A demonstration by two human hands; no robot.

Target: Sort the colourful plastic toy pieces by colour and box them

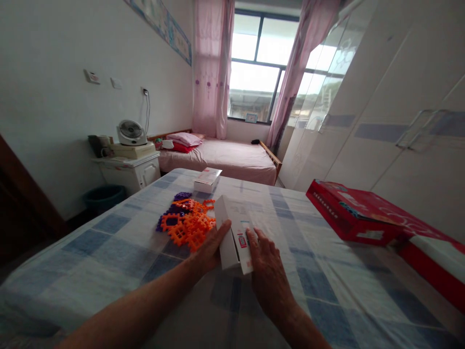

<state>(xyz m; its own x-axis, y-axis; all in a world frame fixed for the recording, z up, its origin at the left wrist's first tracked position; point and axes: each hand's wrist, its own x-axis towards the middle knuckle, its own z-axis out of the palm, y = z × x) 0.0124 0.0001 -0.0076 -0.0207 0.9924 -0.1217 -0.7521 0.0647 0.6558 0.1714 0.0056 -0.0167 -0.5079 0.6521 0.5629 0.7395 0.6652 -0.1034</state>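
A white cardboard box (228, 249) is held tilted above the checked bedsheet, between my two hands. My left hand (212, 245) grips its left side, thumb on the near edge and the other fingers hidden behind it. Against the printed lid flap (244, 242), which stands slightly apart from the box, lies my right hand (267, 254) with its fingers stretched along the panel. Just left of the box is a pile of orange plastic interlocking pieces (196, 228), with purple pieces (163, 218) behind and beside them. What the box holds is hidden.
Beyond the pile sits another small white box (208, 179). Red boxes (358, 208) lie along the right side of the bed. Further back are a second bed (232, 155), a bedside cabinet (134, 169) with a fan (131, 132), and a bin (104, 196). A wardrobe (381, 97) lines the right wall.
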